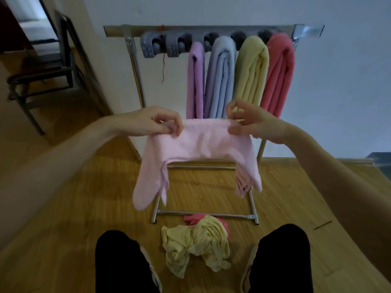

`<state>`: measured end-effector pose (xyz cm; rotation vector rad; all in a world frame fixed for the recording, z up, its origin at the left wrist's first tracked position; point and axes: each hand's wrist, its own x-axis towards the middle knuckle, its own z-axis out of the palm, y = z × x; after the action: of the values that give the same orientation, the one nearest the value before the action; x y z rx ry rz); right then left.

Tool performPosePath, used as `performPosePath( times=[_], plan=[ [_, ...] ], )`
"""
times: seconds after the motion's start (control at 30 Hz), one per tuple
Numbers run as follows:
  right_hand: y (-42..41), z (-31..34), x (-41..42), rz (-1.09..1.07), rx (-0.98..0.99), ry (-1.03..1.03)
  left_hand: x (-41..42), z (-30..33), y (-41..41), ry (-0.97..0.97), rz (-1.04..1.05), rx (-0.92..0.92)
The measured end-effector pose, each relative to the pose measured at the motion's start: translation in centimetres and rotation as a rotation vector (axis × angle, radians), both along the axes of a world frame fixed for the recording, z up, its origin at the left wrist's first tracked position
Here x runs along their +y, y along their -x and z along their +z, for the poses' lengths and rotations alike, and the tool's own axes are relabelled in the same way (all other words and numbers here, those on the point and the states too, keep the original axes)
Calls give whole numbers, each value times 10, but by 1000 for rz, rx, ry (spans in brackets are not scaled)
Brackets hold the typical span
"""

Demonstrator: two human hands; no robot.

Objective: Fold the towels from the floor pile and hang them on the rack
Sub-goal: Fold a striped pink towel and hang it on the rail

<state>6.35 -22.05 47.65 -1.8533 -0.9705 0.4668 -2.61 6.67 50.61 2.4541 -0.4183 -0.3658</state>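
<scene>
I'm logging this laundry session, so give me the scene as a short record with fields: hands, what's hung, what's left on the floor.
left hand: pinches top edge of pink towel
right hand: pinches same edge
pink towel: held up, ends drooping
rack: four towels hung, purple, blue, yellow, red
free clips: two, at rack's left
floor pile: crumpled yellow cloth over a red one

Pink towel [198,142] held up, both hands.
Left hand [156,121] and right hand [249,121] pinch its top edge; yellow towel [196,244] lies below them.
</scene>
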Motion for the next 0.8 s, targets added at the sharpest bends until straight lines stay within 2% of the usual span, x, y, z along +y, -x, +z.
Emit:
performPosePath(
  times=[0.1, 0.23, 0.3, 0.43, 0.6, 0.8],
  plan=[
    [-14, 31, 15, 48, -306, 203, 1, 19, -17, -169, 21, -85],
    [-33, 63, 37, 59, -522, 474, 8, 40, -40, -358, -3, -238],
    [-40, 81, 45, -5, -588, 455, 13, 53, -51, -459, 18, -312],
    [-57, 117, 58, -240, -809, 434, 21, 81, -73, -383, 105, -547],
    [-84, 138, 81, -453, -789, 208, 22, 107, -111, -375, 267, -868],
    [-107, 109, 107, -639, -907, 201, 5, 95, -142, -476, 352, -988]
  ],
)
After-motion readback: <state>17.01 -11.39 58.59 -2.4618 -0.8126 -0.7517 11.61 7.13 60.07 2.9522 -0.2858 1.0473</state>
